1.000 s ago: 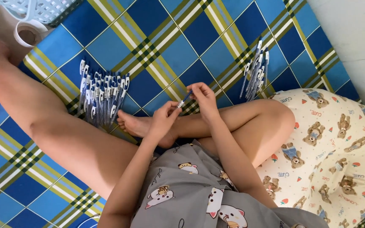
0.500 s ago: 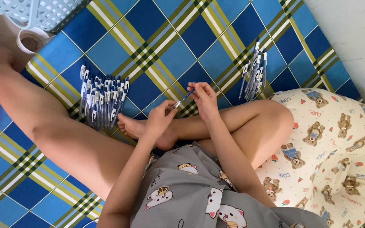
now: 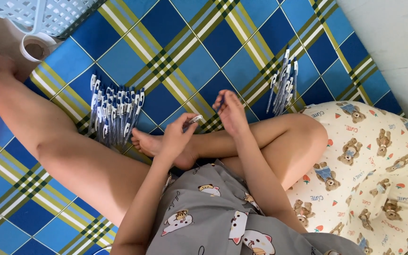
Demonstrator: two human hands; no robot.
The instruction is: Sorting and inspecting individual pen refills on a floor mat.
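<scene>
Pen parts are in both hands, held above the crossed legs and bare foot (image 3: 154, 141). The left hand (image 3: 178, 137) is closed narrowly around a clear pen barrel (image 3: 192, 119), whose end projects up and to the right from between thumb and fingers. The right hand (image 3: 232, 113) is pinched on a small dark blue piece (image 3: 220, 101), probably a cap or tip; its exact form is too small to tell. The two pieces are near each other but apart, not yet joined.

A dense batch of pens (image 3: 114, 115) with blue and white ends lies on the blue-and-yellow plaid mat (image 3: 190, 52) left of the hands, just beside the foot. A smaller bundle of pens (image 3: 283, 85) lies on the mat to the right, near the knee. A white plastic basket (image 3: 38, 14) and a roll of tape (image 3: 36, 47) sit at the upper left edge. A cream cushion printed with bears (image 3: 378, 165) lies to the right.

Assessment: the step in hand appears to be fitting the blue piece onto the barrel. Done well, the barrel is held steady and level, the piece is lined up with the barrel axis, and pressure goes straight along it; a skewed push could jam or slip. The grip on the barrel looks adequate, though close to its rear end.
</scene>
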